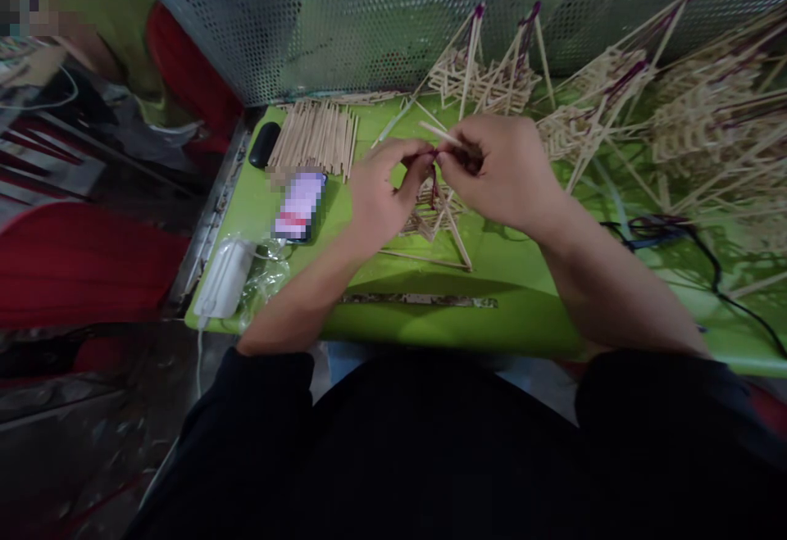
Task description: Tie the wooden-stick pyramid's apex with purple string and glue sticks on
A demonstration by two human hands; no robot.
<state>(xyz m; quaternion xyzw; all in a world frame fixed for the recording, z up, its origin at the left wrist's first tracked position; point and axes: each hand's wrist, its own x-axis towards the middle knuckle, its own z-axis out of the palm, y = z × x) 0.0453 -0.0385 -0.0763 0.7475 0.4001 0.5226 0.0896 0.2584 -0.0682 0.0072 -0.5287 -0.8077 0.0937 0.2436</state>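
Note:
Both my hands meet above the middle of the green table [522, 310]. My left hand [384, 196] pinches the top of a small frame of bamboo sticks [434, 212], where a purple thread binds the sticks. My right hand [507, 171] is closed on the same top, and a loose stick end pokes out to the left between its fingers. The frame's legs rest on the table under my hands.
A flat row of cut sticks [315, 137] lies at the back left, with a phone [299, 206], a black case [264, 144] and a white charger [225, 278] near it. Several finished stick frames [676, 114] pile up on the right. A black cable [707, 253] runs there. A perforated metal screen [369, 15] stands behind.

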